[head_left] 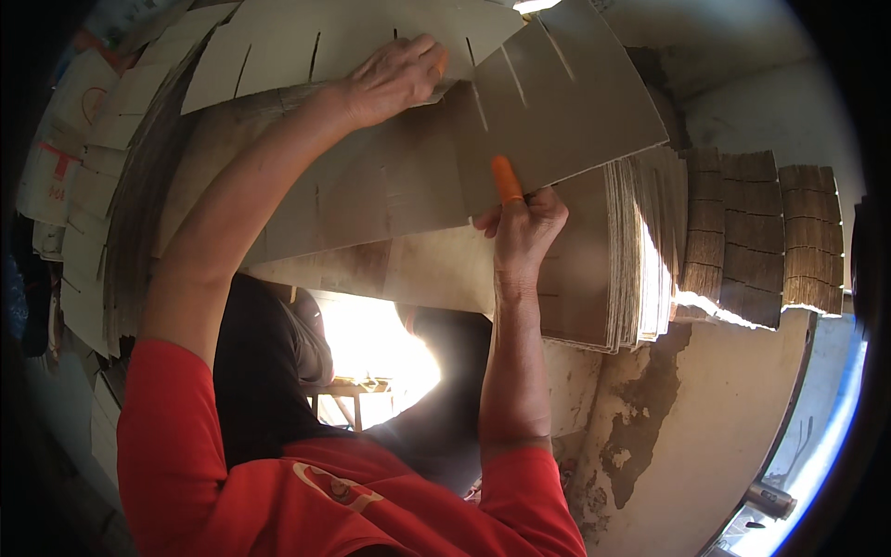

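Note:
My right hand pinches the near edge of a grey-brown slotted cardboard sheet, its orange-covered thumb lying on top. That sheet slants up and away to the right, with several narrow slits cut in it. Farther off and to the left, my left hand is closed, its fingers curled at the edge of a pale slotted cardboard sheet; a bit of orange covering shows at a fingertip. What its fingers grip underneath is hidden. Below both hands, another brown cardboard sheet lies across the work surface.
A thick stack of cardboard sheets stands on edge at the right, beside several darker slotted bundles. More stacked cardboard lines the left, near white printed bags. Behind my right arm is a peeling panel.

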A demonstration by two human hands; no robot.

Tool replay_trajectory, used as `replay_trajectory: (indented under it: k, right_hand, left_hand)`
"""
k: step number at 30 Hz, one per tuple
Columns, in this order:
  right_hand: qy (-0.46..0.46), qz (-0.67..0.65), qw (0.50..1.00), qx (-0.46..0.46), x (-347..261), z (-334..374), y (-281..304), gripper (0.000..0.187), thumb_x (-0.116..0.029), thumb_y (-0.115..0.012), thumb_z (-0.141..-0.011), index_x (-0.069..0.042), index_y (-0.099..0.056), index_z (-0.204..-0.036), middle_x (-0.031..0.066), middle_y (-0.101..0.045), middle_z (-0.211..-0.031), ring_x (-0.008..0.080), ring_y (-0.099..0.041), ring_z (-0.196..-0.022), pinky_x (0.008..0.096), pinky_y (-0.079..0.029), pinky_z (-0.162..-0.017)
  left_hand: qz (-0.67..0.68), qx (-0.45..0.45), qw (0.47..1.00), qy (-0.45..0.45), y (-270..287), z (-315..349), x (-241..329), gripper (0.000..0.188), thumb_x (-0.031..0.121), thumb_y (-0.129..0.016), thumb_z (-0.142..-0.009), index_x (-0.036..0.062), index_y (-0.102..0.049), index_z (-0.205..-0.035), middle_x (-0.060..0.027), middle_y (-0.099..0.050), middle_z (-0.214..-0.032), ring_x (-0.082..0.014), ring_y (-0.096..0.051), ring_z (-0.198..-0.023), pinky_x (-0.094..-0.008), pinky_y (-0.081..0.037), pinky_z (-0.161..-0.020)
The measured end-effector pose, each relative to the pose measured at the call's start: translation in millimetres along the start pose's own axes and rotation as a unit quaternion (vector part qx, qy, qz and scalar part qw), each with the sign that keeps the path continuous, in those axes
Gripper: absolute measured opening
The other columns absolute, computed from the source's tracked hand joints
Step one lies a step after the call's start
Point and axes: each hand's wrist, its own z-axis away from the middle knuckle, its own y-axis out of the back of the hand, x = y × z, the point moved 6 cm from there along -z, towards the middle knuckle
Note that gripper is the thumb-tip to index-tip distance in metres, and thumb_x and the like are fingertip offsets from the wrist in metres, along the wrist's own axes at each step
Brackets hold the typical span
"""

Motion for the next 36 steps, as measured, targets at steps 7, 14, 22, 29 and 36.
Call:
replay_trajectory:
  k: [7, 14, 22, 29, 36]
  right_hand:
    - [0.03, 0.046, 0.999, -0.004, 2, -3, 1, 0.032, 0.012, -0.036, -0.077, 0.011, -0.065, -0.091, 0.01, -0.056, -0.05, 0.0103, -0.05, -0.037, 0.0222, -0.037, -0.033]
    - [0.063, 0.051, 0.997, 0.01, -5, -3, 3, 0.013, 0.005, -0.053, -0.085, 0.009, -0.065, -0.085, 0.007, -0.055, -0.05, 0.0082, -0.049, -0.038, 0.0215, -0.036, -0.035]
    - [0.048, 0.026, 0.997, 0.054, -11, 5, 11, 0.013, 0.011, -0.057, -0.081, 0.006, -0.064, -0.091, 0.0053, -0.062, -0.065, 0.008, -0.054, -0.048, 0.0223, -0.039, -0.041]
    - [0.028, 0.086, 0.995, 0.049, -5, 4, 11, 0.005, -0.001, -0.066, -0.083, 0.004, -0.064, -0.084, 0.0054, -0.059, -0.057, 0.0089, -0.052, -0.043, 0.0237, -0.038, -0.04]
    - [0.032, 0.074, 0.996, 0.048, -1, 2, 4, 0.005, 0.0, -0.067, -0.083, 0.003, -0.063, -0.082, 0.0038, -0.056, -0.052, 0.0054, -0.048, -0.044, 0.0233, -0.037, -0.04]
  left_hand:
    - [0.013, 0.023, 0.997, -0.067, 28, 16, 41, 0.034, 0.007, -0.06, -0.068, -0.0078, -0.063, -0.098, -0.0077, -0.053, -0.109, -0.0205, -0.048, -0.095, -0.0289, -0.048, -0.069]
    - [-0.045, 0.017, 0.994, -0.099, 49, 24, 68, 0.036, 0.009, -0.062, -0.063, -0.0101, -0.064, -0.093, -0.0136, -0.055, -0.108, -0.0221, -0.047, -0.096, -0.0286, -0.048, -0.066]
    - [0.013, 0.049, 0.994, -0.092, 89, 41, 118, 0.019, 0.007, -0.064, -0.062, -0.0044, -0.066, -0.077, -0.0098, -0.057, -0.091, -0.0209, -0.049, -0.086, -0.0264, -0.045, -0.057]
    - [0.253, 0.109, 0.953, 0.13, 87, 33, 74, 0.049, 0.032, -0.073, -0.076, -0.0016, -0.062, -0.109, -0.0139, -0.062, -0.111, -0.0278, -0.056, -0.097, -0.0404, -0.049, -0.078]
    - [-0.025, -0.006, 0.984, 0.179, -16, -3, -38, 0.034, 0.019, -0.064, -0.083, -0.0041, -0.06, -0.108, -0.014, -0.06, -0.109, -0.0267, -0.052, -0.105, -0.0359, -0.045, -0.086]
